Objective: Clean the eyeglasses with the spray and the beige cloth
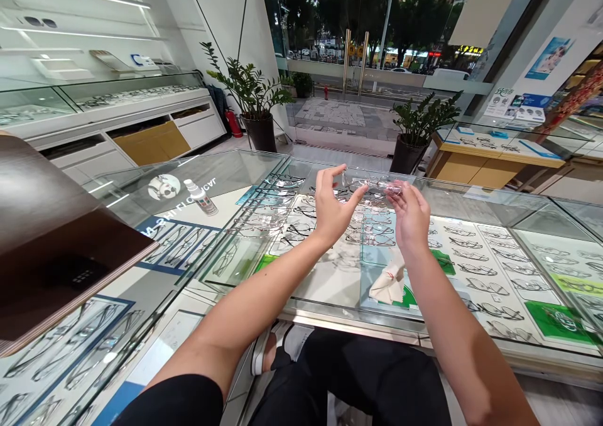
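A pair of clear, thin-framed eyeglasses point(370, 183) is held up above the glass display counter. My right hand point(412, 215) has its fingers closed on the right end of the eyeglasses. Beside their left end is my left hand point(333, 205), with thumb and index finger spread apart; whether it touches the frame is hard to tell. Several eyeglasses lie in rows on and under the glass below my hands. A crumpled cream cloth point(389, 284) rests on the counter near my right forearm. Further left stands a white spray bottle point(201, 198).
A dark brown board or tabletop point(56, 225) juts in from the left. Display cases with eyeglasses continue at the right point(560, 256). Potted plants point(259, 124) stand beyond the counter before glass doors, with a red fire extinguisher point(232, 123) near the left one.
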The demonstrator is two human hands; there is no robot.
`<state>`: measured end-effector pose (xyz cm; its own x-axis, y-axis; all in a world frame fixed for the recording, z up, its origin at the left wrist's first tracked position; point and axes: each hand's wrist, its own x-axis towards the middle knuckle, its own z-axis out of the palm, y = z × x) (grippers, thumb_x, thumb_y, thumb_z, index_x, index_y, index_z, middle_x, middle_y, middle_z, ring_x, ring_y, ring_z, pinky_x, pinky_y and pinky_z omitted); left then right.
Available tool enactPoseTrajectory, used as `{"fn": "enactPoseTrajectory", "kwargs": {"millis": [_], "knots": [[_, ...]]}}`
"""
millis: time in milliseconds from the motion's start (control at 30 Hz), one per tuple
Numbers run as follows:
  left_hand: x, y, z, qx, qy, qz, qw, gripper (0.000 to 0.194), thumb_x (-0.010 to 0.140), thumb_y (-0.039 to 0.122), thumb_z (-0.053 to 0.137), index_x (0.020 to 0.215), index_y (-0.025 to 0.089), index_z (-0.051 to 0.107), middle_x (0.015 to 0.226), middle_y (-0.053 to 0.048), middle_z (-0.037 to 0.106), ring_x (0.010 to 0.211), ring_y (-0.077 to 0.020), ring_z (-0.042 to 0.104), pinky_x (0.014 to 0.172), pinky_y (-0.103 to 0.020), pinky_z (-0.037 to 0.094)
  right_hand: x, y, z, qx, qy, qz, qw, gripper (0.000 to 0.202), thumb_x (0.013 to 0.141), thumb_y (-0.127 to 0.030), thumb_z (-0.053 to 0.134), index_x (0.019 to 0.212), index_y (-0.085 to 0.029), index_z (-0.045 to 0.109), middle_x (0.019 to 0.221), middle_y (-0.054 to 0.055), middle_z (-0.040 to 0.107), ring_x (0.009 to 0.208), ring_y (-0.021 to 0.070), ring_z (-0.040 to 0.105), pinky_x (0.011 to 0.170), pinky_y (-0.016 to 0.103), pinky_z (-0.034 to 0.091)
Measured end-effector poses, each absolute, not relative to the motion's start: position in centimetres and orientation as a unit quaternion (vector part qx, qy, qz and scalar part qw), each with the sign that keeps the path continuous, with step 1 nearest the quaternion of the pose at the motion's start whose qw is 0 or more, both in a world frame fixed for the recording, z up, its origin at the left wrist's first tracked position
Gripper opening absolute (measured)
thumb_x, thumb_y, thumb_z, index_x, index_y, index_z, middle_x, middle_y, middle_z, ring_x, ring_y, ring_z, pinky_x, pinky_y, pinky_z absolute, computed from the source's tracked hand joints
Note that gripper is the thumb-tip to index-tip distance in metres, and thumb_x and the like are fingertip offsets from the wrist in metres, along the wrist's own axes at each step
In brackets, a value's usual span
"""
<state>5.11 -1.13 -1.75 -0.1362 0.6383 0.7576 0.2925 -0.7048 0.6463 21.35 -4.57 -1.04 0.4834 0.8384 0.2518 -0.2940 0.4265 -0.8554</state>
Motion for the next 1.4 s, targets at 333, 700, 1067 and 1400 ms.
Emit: {"fn": "enactPoseTrajectory", "kwargs": {"millis": [333, 700, 1067, 1400], "knots": [[5.2, -1.0, -1.9, 0.642, 0.362, 0.654, 0.168, 0.059, 0.087, 0.055, 0.081, 0.133, 0.026, 0.059, 0.132, -0.011, 0.063, 0.122, -0.0246, 0.064, 0.099, -0.039, 0.055, 21.8, -4.2, -1.6, -0.346, -0.354, 0.433, 0.753, 0.030, 0.087, -0.048, 0.078, 0.106, -0.025, 0.075, 0.104, 0.005, 0.080, 0.098, 0.0207, 0.075, 0.094, 0.039, 0.060], [4.7, -0.6, -1.5, 0.723, 0.316, 0.611, 0.068, 0.055, 0.090, 0.050, 0.079, 0.134, 0.024, 0.058, 0.129, -0.012, 0.065, 0.123, -0.0258, 0.063, 0.099, -0.042, 0.055, 23.4, -4.7, -0.1, -0.451, -0.599, 0.098, 0.654, 0.016, 0.091, -0.040, 0.072, 0.097, -0.027, 0.080, 0.114, 0.008, 0.071, 0.117, 0.0273, 0.065, 0.104, 0.046, 0.050], [4.6, -0.5, -1.1, 0.762, 0.246, 0.589, 0.111, 0.052, 0.092, 0.042, 0.079, 0.136, 0.024, 0.058, 0.125, -0.011, 0.067, 0.115, -0.0236, 0.067, 0.094, -0.039, 0.059, 24.1, -3.9, -1.1, -0.469, -0.633, 0.183, 0.587, 0.015, 0.087, -0.040, 0.076, 0.088, -0.026, 0.080, 0.118, 0.010, 0.071, 0.121, 0.0294, 0.065, 0.110, 0.051, 0.046], [4.7, -0.2, -1.0, 0.739, 0.186, 0.562, 0.321, 0.061, 0.088, 0.031, 0.081, 0.140, 0.028, 0.049, 0.134, -0.014, 0.066, 0.116, -0.0232, 0.072, 0.088, -0.036, 0.060, 23.6, -3.9, -1.1, -0.435, -0.559, 0.417, 0.569, 0.038, 0.071, -0.059, 0.088, 0.086, -0.025, 0.079, 0.097, 0.005, 0.081, 0.095, 0.0237, 0.070, 0.093, 0.042, 0.054]]}}
